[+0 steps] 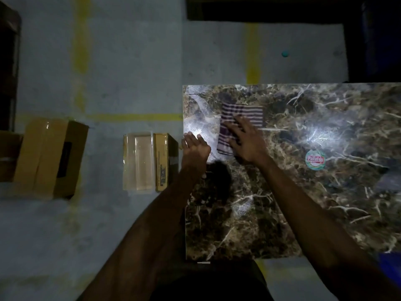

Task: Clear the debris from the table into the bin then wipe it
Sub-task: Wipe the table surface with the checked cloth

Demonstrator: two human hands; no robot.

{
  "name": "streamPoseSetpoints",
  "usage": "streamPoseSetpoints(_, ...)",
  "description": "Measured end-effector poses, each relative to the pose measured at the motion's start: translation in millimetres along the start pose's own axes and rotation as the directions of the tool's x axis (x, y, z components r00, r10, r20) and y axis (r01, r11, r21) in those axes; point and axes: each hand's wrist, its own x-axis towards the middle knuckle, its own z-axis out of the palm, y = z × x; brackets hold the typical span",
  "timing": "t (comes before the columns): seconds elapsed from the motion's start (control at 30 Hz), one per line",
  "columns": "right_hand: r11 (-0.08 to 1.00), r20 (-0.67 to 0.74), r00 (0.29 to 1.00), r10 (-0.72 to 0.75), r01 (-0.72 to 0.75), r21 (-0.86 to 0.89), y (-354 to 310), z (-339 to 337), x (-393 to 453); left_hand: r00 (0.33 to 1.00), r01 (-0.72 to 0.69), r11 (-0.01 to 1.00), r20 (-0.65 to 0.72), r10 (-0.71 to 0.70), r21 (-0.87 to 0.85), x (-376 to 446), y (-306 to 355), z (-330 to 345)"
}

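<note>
A dim storeroom or warehouse corner: bare concrete floor [130, 61] marked with yellow painted lines [81, 40], 2 cardboard boxes [50, 157] standing on it, beside a marble-patterned surface [303, 192] bearing a round sticker [315, 159].

A single head-worn wide-angle camera looks almost straight down, close over the left end of the marble bench [282, 213], taking in the floor [108, 235] to its left.

A brown, white-veined marble pattern is shown on the worktop [303, 203]; on it, a purple-and-white striped cloth [240, 118] and a round red-green-white sticker [315, 160] are seen.
</note>
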Motion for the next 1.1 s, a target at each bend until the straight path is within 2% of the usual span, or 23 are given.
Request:
streamPoseSetpoints(0.07, 0.997, -0.029, 0.997, 0.077, -0.077, -0.015, 19.0, -8.3, 8.0, 0.997, -0.019, 1.0, 0.071, 0.018, 0.009, 2.6, 2.6, 0.7)
streamPoseSetpoints(0.17, 0.984, -0.05, 0.983, 0.179, -0.18, -0.009, 24.4, -21.5, 54.1, 0.998, -0.066, 0.993, 0.009, 0.067, -0.096, 4.7, 6.0, 5.9)
streamPoseSetpoints(0.23, 0.979, -0.054, 0.977, 0.205, -0.204, 0.025, 16.7, -25.0, 85.5, 0.993, -0.086, 0.991, 0.074, 0.093, -0.1, 6.9, 5.9, 9.5)
streamPoseSetpoints(0.37, 0.993, -0.058, 0.992, 0.114, -0.112, 0.037, -13.4, -8.4, 94.3, 0.997, -0.057, 0.997, 0.053, 0.06, -0.05, 2.5, 8.3, 11.9)
streamPoseSetpoints(0.5, 0.998, -0.005, 0.998, -0.055, 0.055, -0.003, -17.8, 12.9, 27.4, 0.998, -0.062, 0.998, -0.028, 0.062, -0.005, 1.0, 8.7, 14.0)
streamPoseSetpoints(0.57, 0.997, 0.011, 0.997, -0.075, 0.075, -0.011, -2.3, 12.6, -9.5, 0.999, -0.05, 0.999, -0.002, 0.05, -0.016, 0.0, 8.6, 13.0)
streamPoseSetpoints(0.67, 1.0, -0.004, 1.0, 0.024, -0.024, -0.018, 28.8, -4.0, -24.1, 1.0, -0.021, 0.995, -0.015, 0.02, -0.097, 5.9, 9.9, 16.3)
streamPoseSetpoints(0.7, 0.996, -0.026, 0.996, 0.087, -0.087, -0.013, 36.4, -9.9, -14.4, 1.0, 0.004, 0.99, 0.029, 0.0, -0.142, 3.8, 11.6, 7.8)
streamPoseSetpoints(0.77, 0.975, -0.059, 0.973, 0.224, -0.223, 0.019, 41.1, -21.0, 16.3, 0.972, 0.108, 0.986, 0.22, -0.079, -0.125, -5.1, 15.7, -19.6)
streamPoseSetpoints(0.83, 0.96, -0.064, 0.958, 0.279, -0.276, 0.05, 36.8, -29.4, 55.5, 0.976, 0.087, 0.976, 0.214, -0.043, -0.198, -3.2, 11.7, -16.6)
streamPoseSetpoints(0.97, 0.98, -0.046, 0.979, 0.196, -0.195, 0.03, 6.8, -20.0, 101.4, 0.991, -0.028, 0.994, 0.13, 0.041, -0.105, 1.3, 7.6, -3.1)
streamPoseSetpoints(1.03, 0.994, -0.038, 0.994, 0.103, -0.101, 0.037, -15.0, -4.4, 87.3, 0.993, 0.047, 0.973, 0.12, -0.02, -0.225, 1.0, 8.2, -6.3)
streamPoseSetpoints(1.07, 0.998, -0.033, 0.998, 0.054, -0.052, 0.044, -23.4, 3.2, 71.7, 0.998, 0.048, 0.97, 0.062, -0.034, -0.239, 1.7, 7.0, -8.4)
streamPoseSetpoints(1.1, 0.999, -0.031, 0.999, 0.009, -0.008, 0.048, -29.0, 8.8, 52.4, 0.997, 0.049, 0.977, 0.063, -0.036, -0.206, 1.0, 6.9, -11.1)
